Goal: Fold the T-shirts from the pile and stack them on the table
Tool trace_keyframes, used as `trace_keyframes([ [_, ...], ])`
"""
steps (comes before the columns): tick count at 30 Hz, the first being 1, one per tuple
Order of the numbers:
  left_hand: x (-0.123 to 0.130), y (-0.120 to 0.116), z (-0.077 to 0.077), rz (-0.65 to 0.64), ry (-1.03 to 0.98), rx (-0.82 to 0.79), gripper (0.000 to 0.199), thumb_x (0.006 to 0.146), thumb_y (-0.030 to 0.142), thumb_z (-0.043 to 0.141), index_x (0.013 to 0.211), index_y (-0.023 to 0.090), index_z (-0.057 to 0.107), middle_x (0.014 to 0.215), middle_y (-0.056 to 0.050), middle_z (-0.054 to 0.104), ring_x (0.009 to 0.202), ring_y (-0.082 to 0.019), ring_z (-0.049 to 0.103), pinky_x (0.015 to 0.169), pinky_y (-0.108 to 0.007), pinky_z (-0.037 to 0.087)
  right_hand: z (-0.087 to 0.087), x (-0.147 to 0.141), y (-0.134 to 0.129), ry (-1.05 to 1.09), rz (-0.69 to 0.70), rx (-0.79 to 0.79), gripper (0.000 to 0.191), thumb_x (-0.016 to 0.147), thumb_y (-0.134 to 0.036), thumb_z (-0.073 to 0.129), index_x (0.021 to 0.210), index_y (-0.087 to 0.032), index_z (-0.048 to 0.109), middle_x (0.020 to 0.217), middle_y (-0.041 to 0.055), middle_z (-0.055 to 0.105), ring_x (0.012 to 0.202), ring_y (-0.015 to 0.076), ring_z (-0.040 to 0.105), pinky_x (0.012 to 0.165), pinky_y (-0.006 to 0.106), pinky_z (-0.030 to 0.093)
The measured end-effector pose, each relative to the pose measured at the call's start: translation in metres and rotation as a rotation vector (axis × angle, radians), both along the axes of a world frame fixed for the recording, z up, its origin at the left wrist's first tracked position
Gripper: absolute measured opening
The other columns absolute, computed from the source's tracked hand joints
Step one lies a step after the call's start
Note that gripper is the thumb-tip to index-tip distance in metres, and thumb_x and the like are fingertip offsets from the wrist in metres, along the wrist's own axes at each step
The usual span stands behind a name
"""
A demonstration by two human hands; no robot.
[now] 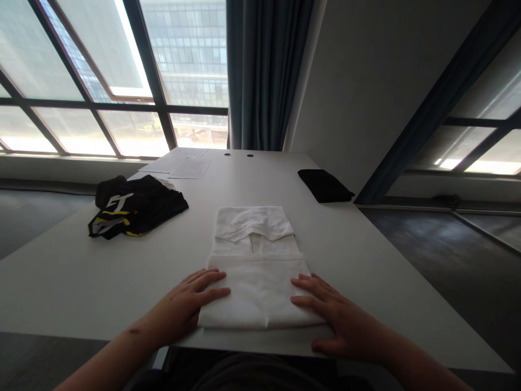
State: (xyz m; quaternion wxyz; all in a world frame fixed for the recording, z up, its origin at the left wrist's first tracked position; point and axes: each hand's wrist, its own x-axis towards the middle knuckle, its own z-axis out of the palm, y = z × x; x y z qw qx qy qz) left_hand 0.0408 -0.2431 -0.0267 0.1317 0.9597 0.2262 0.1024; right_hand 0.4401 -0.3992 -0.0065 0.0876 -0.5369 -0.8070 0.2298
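A white cloth garment (256, 288) lies folded into a narrow rectangle at the near edge of the white table, its lower part turned up over the middle and its far end slightly wrinkled. My left hand (193, 298) rests on its left edge, fingers spread and lying flat. On the right edge lies my right hand (329, 309), also with fingers apart, the thumb down on the table beside the cloth. Neither hand grips the fabric.
A crumpled black garment with yellow and white parts (138, 206) lies at the left of the white table (391, 304). A folded black cloth (325, 185) sits near the right edge. Paper sheets (189, 168) lie at the far left, near the windows.
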Motion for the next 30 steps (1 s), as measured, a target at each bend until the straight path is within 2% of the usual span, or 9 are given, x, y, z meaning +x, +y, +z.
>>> trace_keyframes([
  [7, 0.001, -0.001, 0.007, 0.034, 0.042, -0.082, 0.068, 0.09, 0.006, 0.055, 0.143, 0.05, 0.058, 0.161, 0.005, 0.045, 0.148, -0.027, 0.046, 0.125, -0.053, 0.043, -0.001, 0.002, -0.002, -0.009, 0.086, 0.007, 0.091, 0.076, -0.059, 0.083, 0.156, -0.03, 0.051, 0.168, 0.0134, 0.028, 0.157, 0.039, 0.024, 0.127, 0.066, 0.017],
  [11, 0.0, -0.001, 0.008, 0.024, 0.046, -0.086, 0.071, 0.089, 0.003, 0.054, 0.144, 0.048, 0.058, 0.162, 0.004, 0.045, 0.149, -0.026, 0.045, 0.126, -0.053, 0.042, -0.008, 0.003, -0.003, 0.002, 0.059, 0.072, 0.067, 0.088, -0.04, 0.074, 0.151, -0.027, 0.056, 0.165, 0.0135, 0.035, 0.156, 0.0342, 0.03, 0.127, 0.063, 0.022],
  [15, -0.001, 0.001, 0.007, -0.002, 0.006, -0.102, 0.082, 0.081, -0.006, 0.044, 0.146, 0.043, 0.056, 0.162, 0.004, 0.045, 0.152, -0.023, 0.042, 0.128, -0.051, 0.038, -0.022, 0.007, -0.001, 0.033, 0.011, 0.263, 0.054, 0.09, -0.012, 0.058, 0.143, -0.021, 0.061, 0.153, 0.0141, 0.052, 0.149, 0.0252, 0.044, 0.128, 0.053, 0.032],
  [18, -0.005, 0.005, 0.009, -0.03, -0.032, -0.134, 0.082, 0.081, -0.005, 0.039, 0.148, 0.041, 0.055, 0.16, 0.005, 0.048, 0.153, -0.021, 0.04, 0.131, -0.053, 0.032, -0.022, 0.009, 0.001, 0.07, 0.062, 0.391, 0.042, 0.091, -0.01, 0.054, 0.13, -0.02, 0.067, 0.14, 0.0118, 0.064, 0.136, 0.0213, 0.058, 0.127, 0.049, 0.035],
  [20, -0.008, 0.006, 0.014, -0.072, -0.069, -0.157, 0.073, 0.086, 0.0, 0.039, 0.146, 0.039, 0.057, 0.157, 0.003, 0.053, 0.15, -0.02, 0.045, 0.133, -0.054, 0.026, -0.013, 0.008, -0.001, 0.111, 0.069, 0.424, 0.036, 0.094, -0.013, 0.052, 0.126, -0.02, 0.068, 0.129, 0.01, 0.07, 0.127, 0.0194, 0.065, 0.121, 0.041, 0.045],
  [22, -0.012, 0.005, 0.023, -0.122, -0.128, -0.199, 0.06, 0.091, 0.008, 0.041, 0.142, 0.035, 0.061, 0.15, 0.0, 0.06, 0.142, -0.019, 0.054, 0.134, -0.051, 0.025, 0.001, 0.006, -0.004, 0.162, 0.01, 0.396, 0.031, 0.097, -0.018, 0.05, 0.122, -0.022, 0.07, 0.116, 0.0079, 0.075, 0.113, 0.0182, 0.071, 0.105, 0.031, 0.056],
  [25, -0.014, 0.001, 0.041, -0.099, -0.244, -0.3, 0.04, 0.098, 0.024, 0.045, 0.13, 0.028, 0.069, 0.134, -0.005, 0.071, 0.127, -0.021, 0.065, 0.123, -0.04, 0.045, 0.025, 0.0, -0.004, 0.278, -0.185, 0.285, 0.025, 0.101, -0.034, 0.053, 0.106, -0.021, 0.073, 0.096, 0.0062, 0.075, 0.087, 0.0169, 0.073, 0.079, 0.024, 0.059],
  [27, -0.011, 0.002, 0.052, 0.029, -0.335, -0.359, 0.034, 0.101, 0.037, 0.046, 0.119, 0.023, 0.072, 0.12, -0.007, 0.075, 0.113, -0.021, 0.07, 0.104, -0.032, 0.056, 0.037, -0.005, 0.007, 0.408, -0.353, 0.234, 0.032, 0.099, -0.048, 0.056, 0.098, -0.019, 0.071, 0.083, 0.0051, 0.071, 0.072, 0.0152, 0.066, 0.065, 0.023, 0.054],
  [30, 0.006, 0.02, 0.061, 0.323, -0.447, -0.393, 0.048, 0.099, 0.059, 0.047, 0.103, 0.018, 0.072, 0.1, -0.007, 0.076, 0.092, -0.022, 0.069, 0.084, -0.03, 0.058, 0.045, -0.012, 0.045, 0.634, -0.571, 0.205, 0.043, 0.094, -0.06, 0.06, 0.103, -0.018, 0.064, 0.076, 0.0019, 0.062, 0.065, 0.0137, 0.056, 0.057, 0.022, 0.047],
])
